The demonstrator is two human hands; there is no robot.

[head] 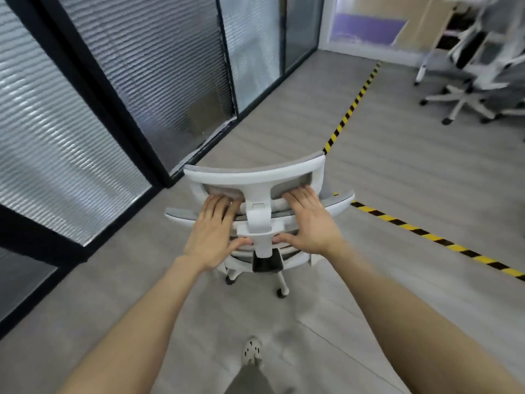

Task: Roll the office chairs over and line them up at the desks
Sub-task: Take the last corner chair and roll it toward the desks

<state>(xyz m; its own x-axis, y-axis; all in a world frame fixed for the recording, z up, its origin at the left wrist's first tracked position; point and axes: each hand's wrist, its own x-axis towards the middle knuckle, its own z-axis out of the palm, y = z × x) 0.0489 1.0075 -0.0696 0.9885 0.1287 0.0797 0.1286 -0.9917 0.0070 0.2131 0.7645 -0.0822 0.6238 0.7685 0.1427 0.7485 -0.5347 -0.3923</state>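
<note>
white-framed, grey-mesh office chair [257, 220], with left hand [211, 237] and right hand [308, 226] pressing flat, grip released.

**Room Layout and Finishes**

The floor [397, 172] is grey wood-look plank. A glass partition [71, 123] with black frames and horizontally ribbed panes runs along the left side. Yellow-and-black hazard tape [352, 106] lies on the floor in two strips, one leading to the far wall and one to the right edge. A far opening [366, 29] shows purple flooring.

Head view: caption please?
Left hand and right hand press flat on the back of an office chair, near glass partition and striped floor tape.
</note>
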